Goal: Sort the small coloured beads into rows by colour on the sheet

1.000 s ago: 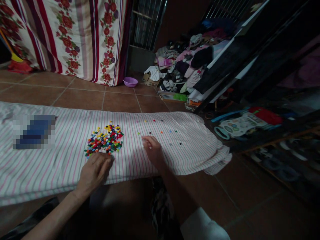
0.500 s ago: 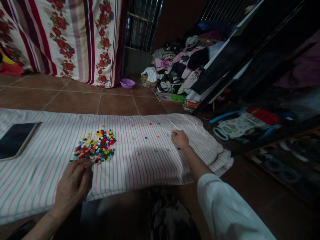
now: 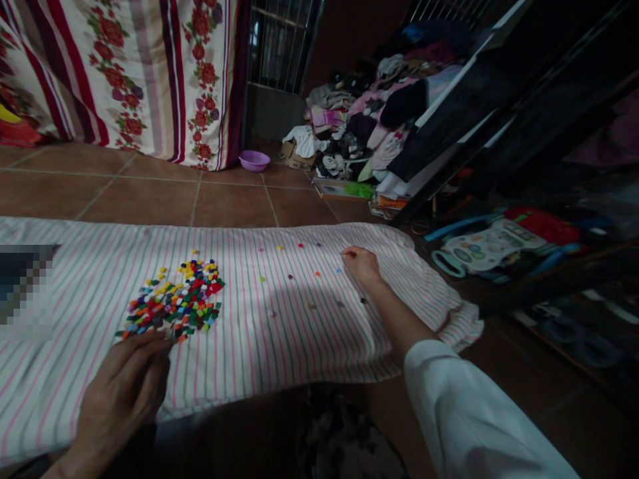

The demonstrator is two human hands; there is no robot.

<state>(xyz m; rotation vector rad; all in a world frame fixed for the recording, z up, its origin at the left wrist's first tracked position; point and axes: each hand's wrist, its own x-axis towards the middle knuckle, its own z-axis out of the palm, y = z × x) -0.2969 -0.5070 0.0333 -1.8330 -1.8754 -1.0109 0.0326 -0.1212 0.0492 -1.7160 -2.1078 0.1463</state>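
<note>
Coloured pieces [image 3: 176, 299] just beyond left hand [image 3: 122, 386]

The striped cover [image 3: 239, 346] across the middle looks like soft, matt cloth, rumpled at its right end, and the little cubes [image 3: 187, 299] on it pass for plastic. Over there, upper left, hangs a fabric curtain [image 3: 160, 80]; right of it I see a smooth, plastic-looking purple basin [image 3: 254, 161].

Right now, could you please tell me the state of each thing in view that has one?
Colored pieces: some heaped, others spaced apart
Left hand: fingers bent, at heaped pieces
Right hand: fingers bent, grip unclear
Striped cloth: spread, bunched at right
Floral curtain: hanging
Purple basin: upright
Clothes: piled
</note>
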